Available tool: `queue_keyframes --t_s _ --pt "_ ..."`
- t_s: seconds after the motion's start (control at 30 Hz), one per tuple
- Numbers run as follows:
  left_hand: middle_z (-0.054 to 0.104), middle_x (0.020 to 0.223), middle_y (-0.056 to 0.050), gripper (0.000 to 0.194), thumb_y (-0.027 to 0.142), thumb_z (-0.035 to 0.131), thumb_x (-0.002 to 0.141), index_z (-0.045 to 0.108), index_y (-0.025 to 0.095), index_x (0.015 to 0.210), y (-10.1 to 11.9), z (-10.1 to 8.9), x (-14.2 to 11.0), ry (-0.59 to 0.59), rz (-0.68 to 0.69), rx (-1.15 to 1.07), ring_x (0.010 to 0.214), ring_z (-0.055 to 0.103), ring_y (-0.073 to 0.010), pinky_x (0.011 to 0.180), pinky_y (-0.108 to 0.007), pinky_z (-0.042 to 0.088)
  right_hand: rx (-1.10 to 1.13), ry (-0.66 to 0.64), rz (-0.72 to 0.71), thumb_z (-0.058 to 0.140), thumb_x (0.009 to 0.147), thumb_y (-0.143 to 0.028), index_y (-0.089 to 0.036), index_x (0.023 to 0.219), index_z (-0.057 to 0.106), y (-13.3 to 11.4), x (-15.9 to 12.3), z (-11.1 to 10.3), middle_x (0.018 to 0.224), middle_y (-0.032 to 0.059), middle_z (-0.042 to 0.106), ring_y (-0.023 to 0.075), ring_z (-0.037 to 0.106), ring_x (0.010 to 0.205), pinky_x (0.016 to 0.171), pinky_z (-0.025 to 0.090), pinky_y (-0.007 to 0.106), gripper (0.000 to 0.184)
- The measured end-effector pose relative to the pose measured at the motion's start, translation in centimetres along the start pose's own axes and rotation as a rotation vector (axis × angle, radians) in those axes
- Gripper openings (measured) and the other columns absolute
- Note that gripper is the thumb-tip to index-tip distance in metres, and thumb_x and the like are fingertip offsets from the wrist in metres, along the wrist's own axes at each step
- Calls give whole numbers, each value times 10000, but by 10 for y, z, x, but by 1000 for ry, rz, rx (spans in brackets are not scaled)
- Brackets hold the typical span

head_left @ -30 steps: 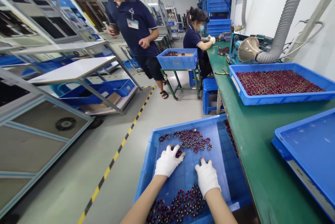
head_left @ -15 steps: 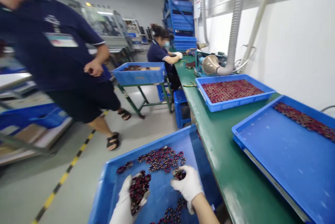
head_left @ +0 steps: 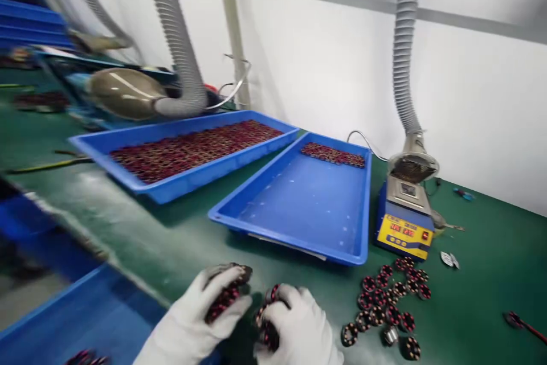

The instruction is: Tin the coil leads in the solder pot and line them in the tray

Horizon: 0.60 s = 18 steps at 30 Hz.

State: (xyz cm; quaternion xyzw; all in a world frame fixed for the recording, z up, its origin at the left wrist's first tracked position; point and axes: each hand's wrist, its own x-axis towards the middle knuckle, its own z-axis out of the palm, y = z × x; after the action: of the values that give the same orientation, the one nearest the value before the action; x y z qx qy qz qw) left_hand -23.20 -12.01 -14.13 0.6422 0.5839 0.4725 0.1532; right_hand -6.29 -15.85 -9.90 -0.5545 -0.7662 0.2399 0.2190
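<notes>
Both my hands wear white gloves and sit low over the green bench's near edge. My left hand (head_left: 200, 314) is closed around a handful of small dark red ring-shaped coils (head_left: 226, 291). My right hand (head_left: 299, 331) is closed on another bunch of the same coils (head_left: 267, 325). The two hands almost touch. A loose group of several coils (head_left: 387, 302) lies on the bench (head_left: 470, 296) just right of my right hand.
A nearly bare blue tray (head_left: 307, 200) with a row of coils at its far end stands ahead. A full coil tray (head_left: 183, 148) lies to its left. A yellow-faced soldering station (head_left: 405, 222) under an extraction hose (head_left: 404, 52) stands right. Another blue bin (head_left: 81, 319) sits below left.
My view swung right from the bin by the aisle to the bench. Both hands lifted handfuls of coils out of the bin and carried them over the bench edge.
</notes>
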Motion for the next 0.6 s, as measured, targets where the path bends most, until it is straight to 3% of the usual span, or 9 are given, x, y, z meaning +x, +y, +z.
queue_keyframes --t_s 0.1,0.17,0.2,0.3,0.4,0.5,0.6 --pt "655 825 6 240 328 618 584 638 372 818 9 39 -2 -280 201 145 747 619 -214 663 -313 538 -263 -151 321 564 705 -333 -326 953 606 16 -18 -9 1076 55 609 289 610 819 555 516 399 251" --pt "657 888 -23 255 325 576 639 640 369 882 15 57 -7 -422 312 323 764 600 -238 645 -349 529 -303 -158 538 492 774 -334 -314 1001 595 26 -24 -14 1072 82 614 263 632 696 565 518 430 250" --pt "652 926 -36 263 339 558 661 637 366 910 20 64 -9 -467 352 391 781 594 -250 641 -363 525 -314 -153 560 471 792 -321 -306 1003 593 33 -28 -18 1077 82 613 252 634 679 584 519 434 244" --pt "627 1038 -61 322 396 541 677 621 353 987 42 81 -16 -585 398 476 854 588 -271 666 -377 526 -399 -159 234 555 744 -330 -256 972 587 66 -47 -35 1102 72 597 279 599 869 627 521 405 242" --pt "582 1157 -85 389 384 506 705 577 324 1082 75 97 -21 -754 444 526 952 570 -289 715 -394 525 -512 -81 -67 613 697 -382 -230 976 556 103 -74 -54 1123 65 577 293 525 978 662 499 388 323" --pt "539 1219 -91 437 382 501 719 521 307 1148 110 115 -25 -890 522 504 988 551 -292 748 -404 515 -556 54 -117 528 775 -365 -238 951 541 133 -98 -70 1080 42 592 238 527 905 722 452 380 218" --pt "538 1201 -73 473 418 506 724 469 307 1182 139 134 -29 -944 606 452 960 545 -276 714 -381 514 -562 129 -118 470 826 -369 -249 920 540 153 -113 -86 1012 19 613 208 512 891 846 368 409 168"
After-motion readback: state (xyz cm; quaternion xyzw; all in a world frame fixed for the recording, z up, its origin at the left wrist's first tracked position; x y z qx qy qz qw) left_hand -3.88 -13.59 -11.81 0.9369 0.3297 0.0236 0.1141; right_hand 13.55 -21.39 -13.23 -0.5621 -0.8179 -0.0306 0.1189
